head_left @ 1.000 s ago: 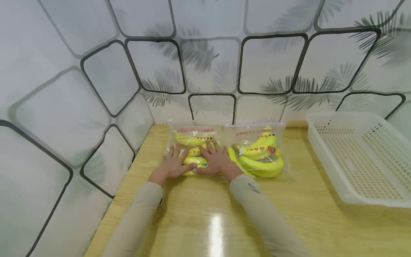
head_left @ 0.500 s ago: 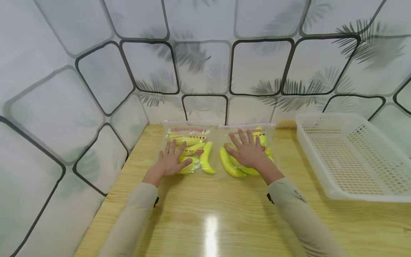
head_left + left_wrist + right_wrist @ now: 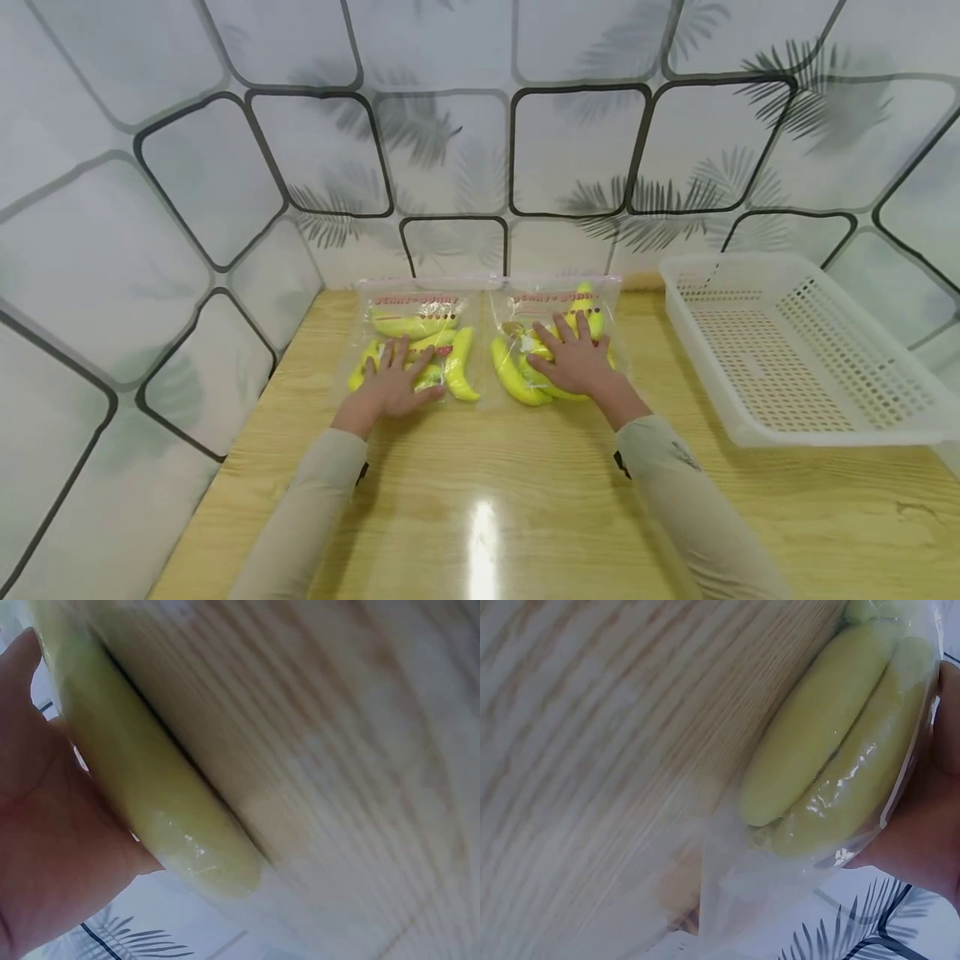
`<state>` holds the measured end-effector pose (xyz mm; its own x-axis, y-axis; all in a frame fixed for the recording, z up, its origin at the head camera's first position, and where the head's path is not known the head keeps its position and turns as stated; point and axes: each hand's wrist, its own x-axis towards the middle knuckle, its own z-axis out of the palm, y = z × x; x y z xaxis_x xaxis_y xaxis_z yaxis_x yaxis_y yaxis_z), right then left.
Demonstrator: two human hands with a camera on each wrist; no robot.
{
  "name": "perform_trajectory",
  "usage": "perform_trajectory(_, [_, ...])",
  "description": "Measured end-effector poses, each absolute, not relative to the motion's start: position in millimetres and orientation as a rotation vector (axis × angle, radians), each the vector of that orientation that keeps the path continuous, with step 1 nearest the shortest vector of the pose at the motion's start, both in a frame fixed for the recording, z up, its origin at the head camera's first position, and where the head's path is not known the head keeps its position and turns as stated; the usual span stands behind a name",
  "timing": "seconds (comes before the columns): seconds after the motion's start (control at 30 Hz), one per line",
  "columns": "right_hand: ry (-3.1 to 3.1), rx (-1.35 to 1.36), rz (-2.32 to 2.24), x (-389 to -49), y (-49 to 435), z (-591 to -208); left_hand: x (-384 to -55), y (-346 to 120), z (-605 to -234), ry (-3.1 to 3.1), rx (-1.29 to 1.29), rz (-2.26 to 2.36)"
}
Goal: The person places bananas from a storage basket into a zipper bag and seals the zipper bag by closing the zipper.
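Two clear printed zip bags of yellow bananas lie side by side against the wall end of the table. On the left bag (image 3: 416,300) my left hand (image 3: 390,390) rests with fingers spread and straight, palm down over the bananas. My right hand (image 3: 576,360) lies likewise, spread flat on the right bag (image 3: 528,302). One banana (image 3: 459,365) shows uncovered by the hand at the left bag's right side. In the left wrist view a banana (image 3: 161,787) under plastic sits beside the palm. Two bananas (image 3: 821,724) appear inside the bag in the right wrist view.
A white perforated plastic basket (image 3: 738,400) stands on the table to the right. The wooden table (image 3: 480,475) meets a patterned wall (image 3: 450,167) at the back and another at the left.
My right hand has moved from the left bag across to the right bag. The left hand stays on the left bag. The head view has shifted slightly, sliding the scene leftward.
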<state>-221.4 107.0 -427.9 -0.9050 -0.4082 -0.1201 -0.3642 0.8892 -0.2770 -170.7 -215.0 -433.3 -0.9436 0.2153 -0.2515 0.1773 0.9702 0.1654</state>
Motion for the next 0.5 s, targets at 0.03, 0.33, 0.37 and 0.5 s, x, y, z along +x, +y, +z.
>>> perform_trajectory(0.03, [2.887,-0.594,-0.386,-221.5,108.0,-427.7,-171.8,-215.0,-432.4,2.844,0.298,0.205])
perform_trajectory(0.33, [2.948,-0.589,-0.46,-217.2,125.8,-435.2,-169.6,-197.8,-423.9,2.919,0.319,0.255])
perform_trajectory(0.37, [2.957,-0.589,-0.47,-215.2,128.7,-434.8,-168.3,-194.0,-422.5,2.941,0.321,0.263])
perform_trajectory(0.5, [2.997,-0.591,-0.478,-205.6,141.2,-434.6,-161.9,-176.9,-418.7,3.03,0.31,0.271])
